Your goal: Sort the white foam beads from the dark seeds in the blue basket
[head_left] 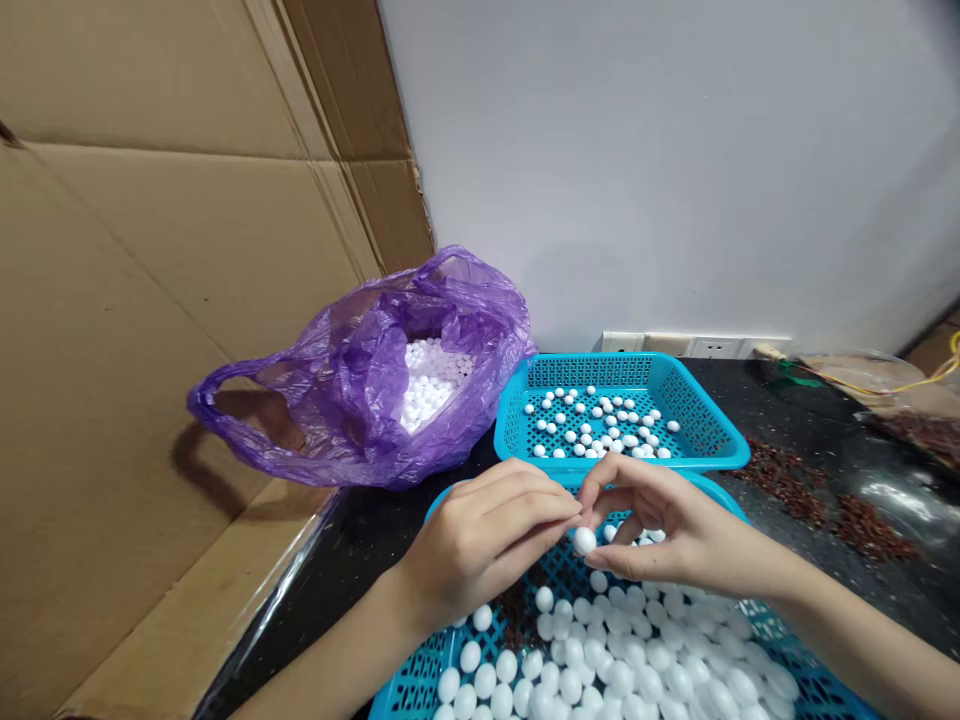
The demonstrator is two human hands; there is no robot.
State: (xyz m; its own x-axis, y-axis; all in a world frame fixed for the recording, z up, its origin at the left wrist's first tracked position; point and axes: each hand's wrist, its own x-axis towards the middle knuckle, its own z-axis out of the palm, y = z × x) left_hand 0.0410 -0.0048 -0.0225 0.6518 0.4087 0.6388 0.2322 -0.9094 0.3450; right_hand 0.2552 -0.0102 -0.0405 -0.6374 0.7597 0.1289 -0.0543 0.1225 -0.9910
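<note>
Over the near blue basket, my two hands meet at the fingertips. My right hand pinches a small white ball between thumb and fingers. Close against it, my left hand has its fingers pressed together; its thumb is hidden, and so is anything in its fingertips. Below them many glossy white balls fill the near basket. A little heap of dark reddish-brown bits lies in the same basket, partly behind my left hand.
Behind stands a second blue basket with scattered white balls. An open purple plastic bag of white beads sits left, by a cardboard sheet. Reddish-brown bits lie on the black counter. Wall sockets and a yellow wire are behind.
</note>
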